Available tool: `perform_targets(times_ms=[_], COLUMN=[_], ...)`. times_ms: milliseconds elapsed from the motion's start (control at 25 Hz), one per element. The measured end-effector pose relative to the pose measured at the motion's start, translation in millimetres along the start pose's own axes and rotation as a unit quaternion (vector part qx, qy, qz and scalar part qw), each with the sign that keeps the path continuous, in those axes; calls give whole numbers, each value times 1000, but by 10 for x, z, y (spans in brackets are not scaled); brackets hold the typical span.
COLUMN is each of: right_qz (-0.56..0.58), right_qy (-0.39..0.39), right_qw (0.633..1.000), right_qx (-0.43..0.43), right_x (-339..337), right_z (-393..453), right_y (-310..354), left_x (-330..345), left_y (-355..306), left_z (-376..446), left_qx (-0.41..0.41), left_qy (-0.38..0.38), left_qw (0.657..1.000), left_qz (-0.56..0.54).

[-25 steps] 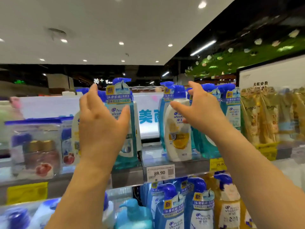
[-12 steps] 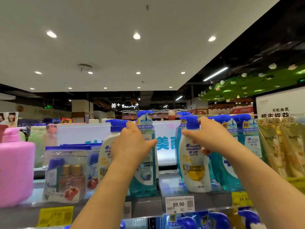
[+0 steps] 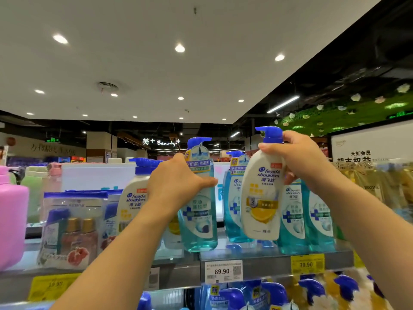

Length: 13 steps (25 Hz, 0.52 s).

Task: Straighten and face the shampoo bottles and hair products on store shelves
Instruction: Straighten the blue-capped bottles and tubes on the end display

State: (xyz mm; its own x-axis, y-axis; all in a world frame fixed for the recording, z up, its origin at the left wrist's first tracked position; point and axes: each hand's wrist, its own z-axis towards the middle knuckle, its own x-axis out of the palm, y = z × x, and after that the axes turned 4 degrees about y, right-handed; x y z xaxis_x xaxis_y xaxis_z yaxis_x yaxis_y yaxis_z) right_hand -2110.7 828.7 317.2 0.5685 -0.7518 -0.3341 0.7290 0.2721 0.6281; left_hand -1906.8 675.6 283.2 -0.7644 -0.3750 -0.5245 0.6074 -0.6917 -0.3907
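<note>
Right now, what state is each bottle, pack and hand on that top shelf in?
left hand: grips the blue bottle's neck
blue bottle: upright, label forward
right hand: grips the white bottle's neck
white bottle: lifted, tilted, label forward
second white bottle: upright on the shelf, partly hidden
travel pack: standing, leaning slightly
pink bottle: upright

Around the 89.90 tag [image 3: 223, 271], two hands are showing: the left hand [image 3: 174, 186] and the right hand [image 3: 299, 159]. Two white bottles [image 3: 261, 198] [image 3: 134, 198] are standing out above it, four teal bottles [image 3: 199, 215] [image 3: 232, 204] [image 3: 292, 218] [image 3: 321, 220] are lining up, and three yellow tags [image 3: 307, 264] [image 3: 51, 287] [image 3: 358, 260] are flanking it.
</note>
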Motion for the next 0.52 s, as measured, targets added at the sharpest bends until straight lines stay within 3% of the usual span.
perform_targets(times_ms=[160,520], right_qz=[-16,3], right_qy=[8,11], right_qw=[1000,1000], right_qx=[-2,-3], right_x=[-168,-355], right_z=[31,-11], right_y=[26,-132], left_x=[207,790], left_y=[-333,-772], left_z=[92,109], left_qx=[4,34], left_qy=[14,90], left_qw=[997,992], left_qz=[-69,-78])
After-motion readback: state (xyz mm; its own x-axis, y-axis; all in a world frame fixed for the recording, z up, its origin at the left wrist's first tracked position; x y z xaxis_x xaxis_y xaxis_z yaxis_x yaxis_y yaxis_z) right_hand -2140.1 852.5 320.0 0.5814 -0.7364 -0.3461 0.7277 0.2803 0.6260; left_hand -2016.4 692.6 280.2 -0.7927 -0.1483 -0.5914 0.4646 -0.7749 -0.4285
